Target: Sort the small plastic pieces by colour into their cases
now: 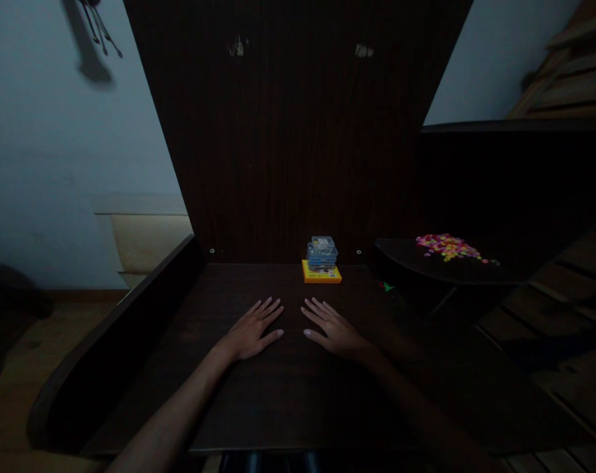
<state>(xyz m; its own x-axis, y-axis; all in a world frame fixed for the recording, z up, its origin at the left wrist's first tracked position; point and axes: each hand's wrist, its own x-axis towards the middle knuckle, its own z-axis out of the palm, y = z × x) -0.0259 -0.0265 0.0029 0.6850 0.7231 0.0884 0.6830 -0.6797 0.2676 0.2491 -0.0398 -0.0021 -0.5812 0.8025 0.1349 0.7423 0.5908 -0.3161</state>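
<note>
My left hand [252,330] lies flat on the dark wooden desk [189,341], palm down, fingers stretched out. My right hand [331,328] lies flat beside it in the same way, a small gap between the two. Neither hand holds anything. Beyond the right hand, against the desk's tall back panel, stands a small stack of clear blue boxes [322,250] on top of a yellow box [321,273].
A dark round side table [406,259] at the right bears a heap of small colourful pieces [448,247]. A small green piece [387,286] lies near its edge. The desk has a raised left side panel [130,328]. Wooden slats [568,72] show at the far right.
</note>
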